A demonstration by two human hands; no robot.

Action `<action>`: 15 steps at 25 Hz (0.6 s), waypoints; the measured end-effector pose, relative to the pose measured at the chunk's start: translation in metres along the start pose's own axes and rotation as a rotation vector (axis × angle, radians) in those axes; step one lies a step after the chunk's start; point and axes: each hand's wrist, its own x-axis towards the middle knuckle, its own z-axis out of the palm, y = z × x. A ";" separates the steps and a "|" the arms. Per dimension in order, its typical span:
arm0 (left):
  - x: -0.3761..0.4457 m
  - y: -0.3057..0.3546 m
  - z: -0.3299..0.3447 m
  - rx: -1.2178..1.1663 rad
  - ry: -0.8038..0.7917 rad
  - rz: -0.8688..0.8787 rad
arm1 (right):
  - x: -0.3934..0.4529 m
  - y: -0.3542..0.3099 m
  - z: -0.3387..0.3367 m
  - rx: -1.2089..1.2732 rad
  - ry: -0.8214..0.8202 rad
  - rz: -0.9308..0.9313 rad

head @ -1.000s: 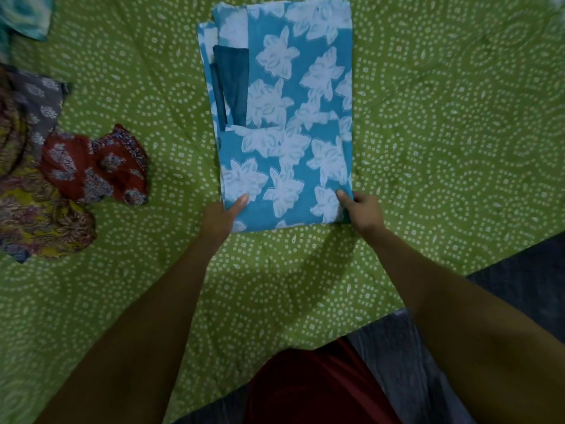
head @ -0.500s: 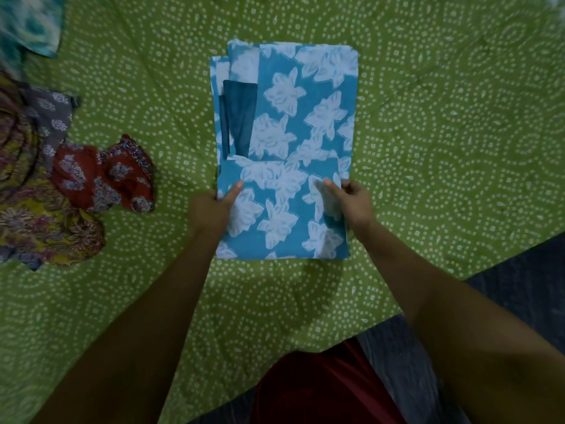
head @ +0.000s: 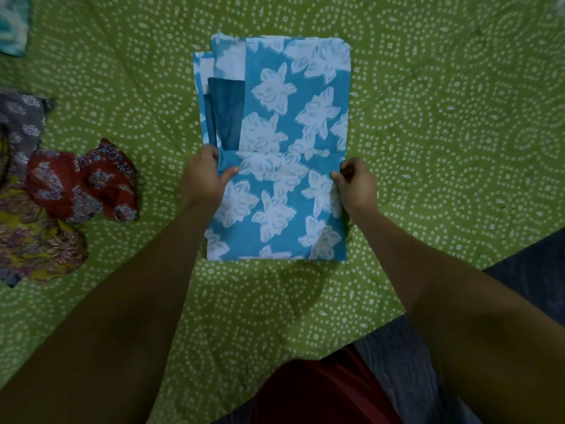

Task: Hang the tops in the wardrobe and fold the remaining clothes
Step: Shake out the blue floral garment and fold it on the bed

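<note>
A blue garment with white flowers [head: 293,117] lies folded into a long rectangle in the middle of the green bedspread [head: 443,133]. A plain dark blue panel shows on its left side. My left hand [head: 203,177] pinches the garment's left edge about halfway up its length. My right hand [head: 356,183] pinches the right edge at the same height. Between the two hands a raised fold line crosses the cloth, and the near half lies doubled over toward the far half.
At the left lie a crumpled red printed piece [head: 82,182], a yellow and purple printed piece [head: 33,243] and a grey flowered piece [head: 21,123]. A teal cloth [head: 12,22] sits at the top left corner. The bed's edge and dark floor [head: 526,264] are at the lower right.
Both hands have moved from the garment's near corners up its sides toward the far end, carrying the near edge over. The fold line now sits at mid-length.
</note>
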 end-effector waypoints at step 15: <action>0.055 -0.032 -0.015 0.256 -0.673 0.973 | 0.062 0.014 -0.014 -0.516 -0.703 -0.964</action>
